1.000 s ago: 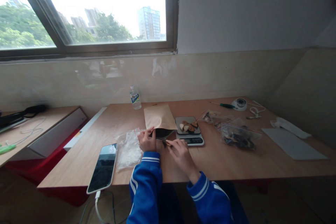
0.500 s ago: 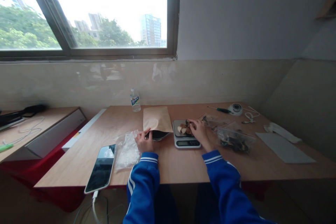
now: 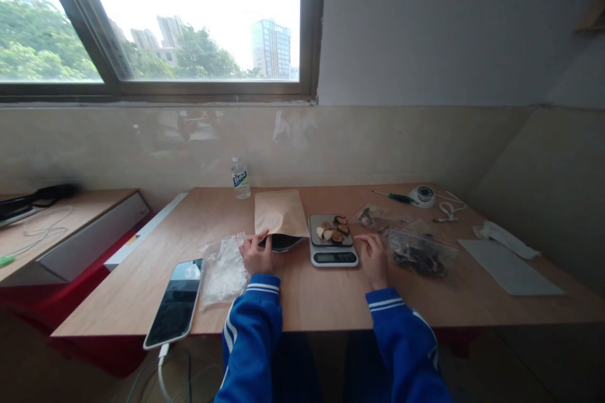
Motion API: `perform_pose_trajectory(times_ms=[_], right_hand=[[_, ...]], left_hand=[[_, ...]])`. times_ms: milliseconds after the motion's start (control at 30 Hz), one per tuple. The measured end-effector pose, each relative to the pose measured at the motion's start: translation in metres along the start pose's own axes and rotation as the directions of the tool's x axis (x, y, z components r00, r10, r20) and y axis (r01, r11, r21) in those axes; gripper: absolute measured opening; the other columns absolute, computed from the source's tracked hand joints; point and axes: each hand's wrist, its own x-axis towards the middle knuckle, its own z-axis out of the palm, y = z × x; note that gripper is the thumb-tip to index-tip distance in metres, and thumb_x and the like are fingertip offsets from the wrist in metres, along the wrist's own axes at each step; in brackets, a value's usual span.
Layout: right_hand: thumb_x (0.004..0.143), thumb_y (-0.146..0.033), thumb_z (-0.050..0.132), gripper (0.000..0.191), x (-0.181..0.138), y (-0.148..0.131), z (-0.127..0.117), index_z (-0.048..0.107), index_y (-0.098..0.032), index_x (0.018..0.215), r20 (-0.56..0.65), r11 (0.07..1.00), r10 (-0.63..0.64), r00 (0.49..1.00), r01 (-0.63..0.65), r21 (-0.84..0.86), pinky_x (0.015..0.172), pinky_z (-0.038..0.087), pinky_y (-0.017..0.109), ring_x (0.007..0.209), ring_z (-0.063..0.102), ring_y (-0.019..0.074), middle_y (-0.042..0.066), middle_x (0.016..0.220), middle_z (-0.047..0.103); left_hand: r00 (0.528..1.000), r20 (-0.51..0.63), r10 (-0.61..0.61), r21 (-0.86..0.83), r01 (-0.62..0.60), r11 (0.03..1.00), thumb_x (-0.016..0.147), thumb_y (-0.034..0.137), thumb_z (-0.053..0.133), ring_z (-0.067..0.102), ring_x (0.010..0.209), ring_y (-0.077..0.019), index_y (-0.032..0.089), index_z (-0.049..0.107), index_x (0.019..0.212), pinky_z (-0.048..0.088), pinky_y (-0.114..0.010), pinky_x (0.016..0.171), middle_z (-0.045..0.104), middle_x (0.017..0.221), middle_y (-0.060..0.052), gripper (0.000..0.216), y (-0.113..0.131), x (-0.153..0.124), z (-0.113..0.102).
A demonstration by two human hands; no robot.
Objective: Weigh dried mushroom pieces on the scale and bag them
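Observation:
My left hand point(image 3: 258, 255) grips the near edge of a brown kraft paper bag point(image 3: 280, 211) that lies on the table with its dark mouth gaping toward me. Right of the bag stands a digital kitchen scale point(image 3: 332, 257). Dried slices point(image 3: 336, 233), pale and dark brown, lie in a small heap on its metal plate. Just off the scale's right side is my right hand point(image 3: 375, 258), holding nothing, its fingers loosely bent and apart. Clear zip bags of dark dried pieces point(image 3: 420, 255) lie beyond it to the right.
A phone point(image 3: 174, 302) on a charging cable overlaps the table's front edge beside a clear plastic bag point(image 3: 224, 271). A bottle point(image 3: 240, 179) stands at the back. Rightward are a screwdriver point(image 3: 399, 198), a white camera point(image 3: 422, 196) and a grey sheet point(image 3: 510, 267).
My right hand has left the slices on the scale's plate and moved right and toward me, beside the scale. My left hand stays at the paper bag's mouth.

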Motion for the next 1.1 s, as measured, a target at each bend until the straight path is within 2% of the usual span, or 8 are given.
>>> perform_pose_trajectory(times_ms=[233, 400, 533, 800, 900, 967, 1033, 1100], right_hand=[[0.077, -0.01, 0.035, 0.029, -0.002, -0.003, -0.006, 0.062, -0.019, 0.073, 0.046, 0.998, 0.057, 0.997, -0.058, 0.015, 0.077, 0.042, 0.037, 0.081, 0.053, 0.0221, 0.006, 0.078, 0.057], [0.077, -0.011, 0.035, 0.029, -0.001, -0.005, -0.007, 0.062, -0.019, 0.071, 0.044, 0.996, 0.087, 0.995, -0.088, 0.02, 0.075, 0.041, 0.035, 0.079, 0.053, 0.0212, 0.005, 0.076, 0.056], [0.078, -0.011, 0.035, 0.028, -0.001, -0.007, -0.006, 0.062, -0.019, 0.072, 0.075, 0.995, 0.092, 0.993, -0.094, 0.02, 0.072, 0.042, 0.033, 0.078, 0.054, 0.0205, 0.005, 0.077, 0.056], [0.08, -0.01, 0.036, 0.029, -0.003, -0.009, -0.004, 0.062, -0.02, 0.074, 0.106, 0.999, 0.032, 0.994, -0.035, 0.03, 0.076, 0.044, 0.035, 0.08, 0.054, 0.0206, 0.005, 0.078, 0.056], [0.08, -0.008, 0.036, 0.03, -0.003, -0.028, -0.003, 0.064, -0.02, 0.082, 0.129, 0.992, -0.051, 0.99, 0.036, 0.118, 0.08, 0.046, 0.036, 0.086, 0.056, 0.0207, 0.006, 0.083, 0.058], [0.08, -0.007, 0.034, 0.036, -0.004, -0.053, 0.003, 0.065, -0.021, 0.093, 0.205, 0.966, -0.15, 0.967, 0.099, 0.238, 0.086, 0.047, 0.036, 0.095, 0.057, 0.0198, 0.007, 0.093, 0.061], [0.081, -0.005, 0.033, 0.042, -0.008, -0.085, 0.015, 0.064, -0.023, 0.104, 0.323, 0.922, -0.261, 0.91, 0.135, 0.364, 0.092, 0.046, 0.035, 0.105, 0.056, 0.0178, 0.006, 0.108, 0.062], [0.082, -0.005, 0.032, 0.045, -0.014, -0.118, 0.034, 0.063, -0.022, 0.109, 0.429, 0.887, -0.342, 0.836, 0.135, 0.442, 0.095, 0.047, 0.033, 0.109, 0.056, 0.0165, 0.006, 0.114, 0.062]], left_hand=[[1.0, 0.021, 0.014, -0.019, -0.013, 1.0, 0.079, 0.037, 0.057, 0.053, 0.075, -0.0197, 0.023, 0.071, 0.084, 0.041, -0.035, 0.081, 0.062, 0.077, -0.004, 0.02, 0.003, 0.001, -0.002], [0.994, 0.075, 0.077, -0.042, -0.074, 0.996, 0.081, 0.037, 0.057, 0.054, 0.07, -0.0177, 0.024, 0.071, 0.083, 0.04, -0.035, 0.081, 0.064, 0.073, -0.003, 0.02, -0.003, 0.0, -0.001], [0.995, 0.053, 0.083, -0.03, -0.082, 0.996, 0.081, 0.038, 0.056, 0.052, 0.065, -0.0172, 0.024, 0.071, 0.083, 0.04, -0.034, 0.078, 0.064, 0.07, -0.002, 0.021, -0.004, 0.0, -0.001], [0.999, 0.01, 0.052, -0.011, -0.052, 0.999, 0.081, 0.042, 0.055, 0.049, 0.061, -0.0162, 0.023, 0.071, 0.081, 0.04, -0.034, 0.078, 0.063, 0.07, -0.003, 0.025, 0.003, 0.001, -0.002], [0.998, 0.017, 0.056, -0.015, -0.056, 0.998, 0.081, 0.042, 0.056, 0.049, 0.061, -0.0159, 0.023, 0.071, 0.081, 0.04, -0.034, 0.077, 0.063, 0.07, -0.002, 0.024, 0.003, 0.002, -0.002], [0.997, 0.031, 0.073, -0.03, -0.072, 0.997, 0.08, 0.042, 0.057, 0.051, 0.063, -0.0163, 0.024, 0.07, 0.081, 0.041, -0.033, 0.076, 0.064, 0.07, -0.002, 0.023, 0.004, 0.002, -0.002], [0.994, 0.053, 0.09, -0.044, -0.088, 0.995, 0.08, 0.042, 0.057, 0.053, 0.066, -0.0171, 0.024, 0.07, 0.081, 0.041, -0.033, 0.074, 0.064, 0.068, -0.002, 0.022, 0.004, 0.001, -0.002], [0.993, 0.07, 0.097, -0.045, -0.094, 0.995, 0.081, 0.041, 0.056, 0.053, 0.068, -0.0174, 0.025, 0.07, 0.081, 0.041, -0.032, 0.073, 0.063, 0.067, -0.002, 0.022, 0.003, 0.0, -0.003]])
